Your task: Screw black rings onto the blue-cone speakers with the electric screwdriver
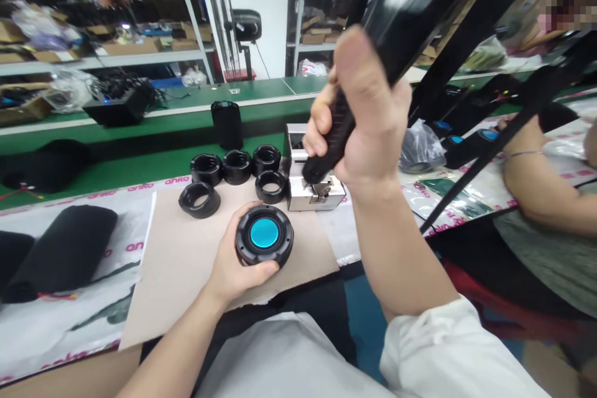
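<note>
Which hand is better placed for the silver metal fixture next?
Right, probably: the right hand grips a black ribbed tool, tip at the fixture; the left hand cradles a round blue-centred black speaker farther off.

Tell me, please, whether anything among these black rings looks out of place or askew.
One black ring, at the front left of the group, looks tilted, resting at an angle, while the other rings appear to sit flat on the cardboard.

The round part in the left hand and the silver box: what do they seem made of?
The round part looks like matte black plastic or rubber, with a glossy blue centre. The silver box looks like metal, perhaps steel, from its pale metallic shine.
</note>
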`<state>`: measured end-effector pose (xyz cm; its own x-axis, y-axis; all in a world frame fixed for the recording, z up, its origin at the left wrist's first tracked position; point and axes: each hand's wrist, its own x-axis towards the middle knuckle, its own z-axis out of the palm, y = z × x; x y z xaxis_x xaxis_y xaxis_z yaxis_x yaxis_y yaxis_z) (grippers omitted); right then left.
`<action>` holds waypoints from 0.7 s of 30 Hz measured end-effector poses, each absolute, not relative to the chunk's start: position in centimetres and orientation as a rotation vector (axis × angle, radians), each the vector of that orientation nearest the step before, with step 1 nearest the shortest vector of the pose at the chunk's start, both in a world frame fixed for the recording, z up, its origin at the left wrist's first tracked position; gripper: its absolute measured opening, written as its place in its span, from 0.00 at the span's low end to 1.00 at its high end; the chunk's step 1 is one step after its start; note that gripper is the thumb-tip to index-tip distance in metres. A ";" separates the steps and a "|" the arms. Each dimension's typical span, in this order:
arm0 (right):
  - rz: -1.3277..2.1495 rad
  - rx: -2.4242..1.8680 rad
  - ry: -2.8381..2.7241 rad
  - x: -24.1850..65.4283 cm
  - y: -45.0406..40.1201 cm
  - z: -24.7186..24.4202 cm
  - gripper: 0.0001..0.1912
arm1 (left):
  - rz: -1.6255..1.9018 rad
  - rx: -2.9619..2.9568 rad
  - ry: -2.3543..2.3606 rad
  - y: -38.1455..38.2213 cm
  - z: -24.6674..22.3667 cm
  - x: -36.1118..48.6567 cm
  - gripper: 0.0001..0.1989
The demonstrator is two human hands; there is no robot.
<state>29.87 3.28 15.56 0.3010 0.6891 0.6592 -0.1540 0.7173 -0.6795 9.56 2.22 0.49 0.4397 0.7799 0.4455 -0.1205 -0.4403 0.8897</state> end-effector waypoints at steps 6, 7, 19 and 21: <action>0.389 -0.855 -0.946 32.8 5.2 10.8 0.24 | 1.170 1.722 0.600 2.3 0.1 9.3 0.43; 0.384 -0.869 -0.943 33.0 5.4 10.3 0.25 | 1.166 1.729 0.599 2.3 0.1 9.3 0.43; 0.586 -0.766 -0.879 31.9 2.0 11.8 0.20 | 1.191 1.726 0.595 2.5 0.1 9.4 0.43; 0.562 -0.662 -0.907 30.5 0.5 14.2 0.19 | 1.193 1.736 0.590 2.6 0.1 9.4 0.43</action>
